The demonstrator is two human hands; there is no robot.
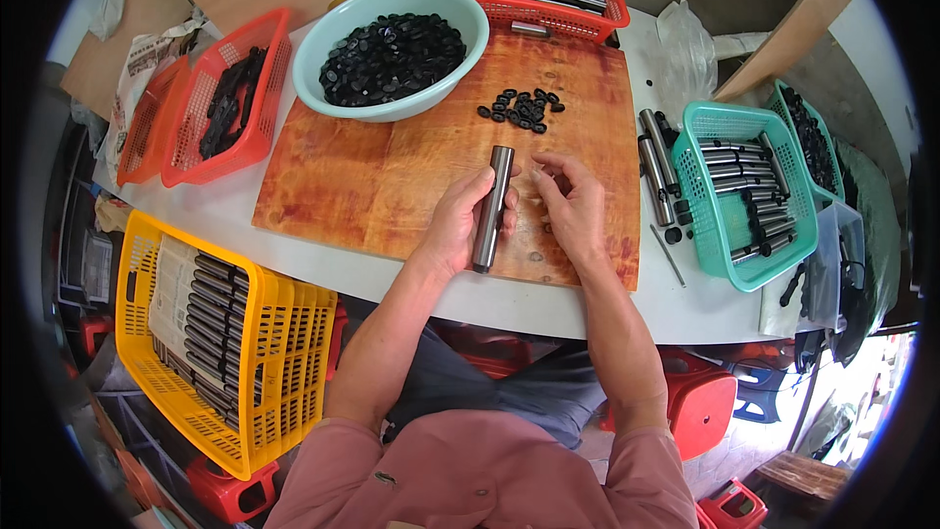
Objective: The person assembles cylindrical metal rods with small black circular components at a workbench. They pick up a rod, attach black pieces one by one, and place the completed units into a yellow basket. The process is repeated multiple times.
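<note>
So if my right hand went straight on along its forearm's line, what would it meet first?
Your right hand would probably meet the loose black oval pieces scattered on the wooden board, near their right edge. Its height above the board is unclear, so it might pass over them.

In the left hand (458, 220) is a cylindrical silver metal rod (493, 208); beyond it, small oval black pieces (514, 117) lie on the rectangular brown wooden board (372, 186), right of the round pale-green plastic basin (394, 112).
</note>
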